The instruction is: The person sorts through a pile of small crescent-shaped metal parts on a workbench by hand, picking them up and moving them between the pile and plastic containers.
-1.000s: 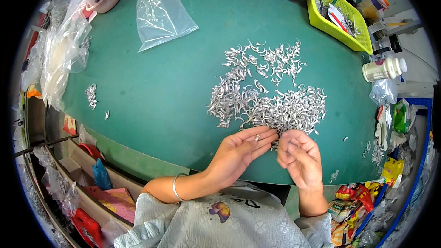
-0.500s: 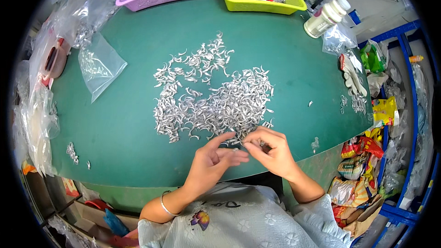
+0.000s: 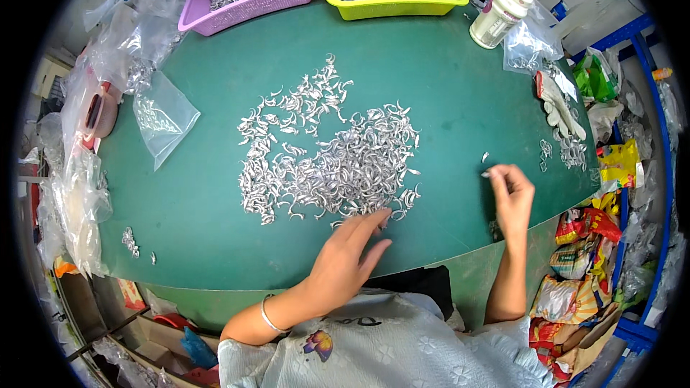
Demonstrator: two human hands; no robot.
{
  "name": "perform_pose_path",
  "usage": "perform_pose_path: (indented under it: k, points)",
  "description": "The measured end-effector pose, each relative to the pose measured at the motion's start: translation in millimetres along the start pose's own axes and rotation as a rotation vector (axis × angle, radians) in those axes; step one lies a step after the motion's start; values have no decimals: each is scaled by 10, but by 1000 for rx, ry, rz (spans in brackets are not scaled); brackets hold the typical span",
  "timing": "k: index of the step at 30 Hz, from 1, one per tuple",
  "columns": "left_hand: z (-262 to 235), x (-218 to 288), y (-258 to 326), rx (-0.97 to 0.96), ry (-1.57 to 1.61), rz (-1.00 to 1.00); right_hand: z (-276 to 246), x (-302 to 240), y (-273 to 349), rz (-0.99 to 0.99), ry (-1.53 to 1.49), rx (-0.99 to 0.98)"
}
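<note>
Green tbl (image 3: 453, 126) gap separates R hand (image 3: 514, 200), pile (image 3: 352, 165).

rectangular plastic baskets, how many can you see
2: a purple basket at the far edge of the green table, and a yellow-green basket just right of it. Others may be hidden.
</note>
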State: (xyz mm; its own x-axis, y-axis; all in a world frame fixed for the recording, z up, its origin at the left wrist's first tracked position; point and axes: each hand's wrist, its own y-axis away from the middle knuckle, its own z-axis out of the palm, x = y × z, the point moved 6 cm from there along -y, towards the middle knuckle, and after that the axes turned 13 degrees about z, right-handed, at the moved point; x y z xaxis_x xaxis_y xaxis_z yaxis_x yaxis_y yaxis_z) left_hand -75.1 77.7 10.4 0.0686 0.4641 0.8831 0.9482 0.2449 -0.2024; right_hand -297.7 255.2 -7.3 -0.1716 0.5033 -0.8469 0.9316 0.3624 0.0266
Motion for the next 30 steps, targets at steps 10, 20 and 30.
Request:
perform_pose_path:
  k: [10, 20, 30]
  points:
    - [67, -88, -513, -274, -730, 256, -172, 28, -265, -97, 415, 171]
    - [-82, -228, -488, -139, -721, 147, 738, -625, 176, -283, 250, -231]
    - [-306, 31, -367, 144, -563, 161, 663, -697, 344, -237, 6, -341]
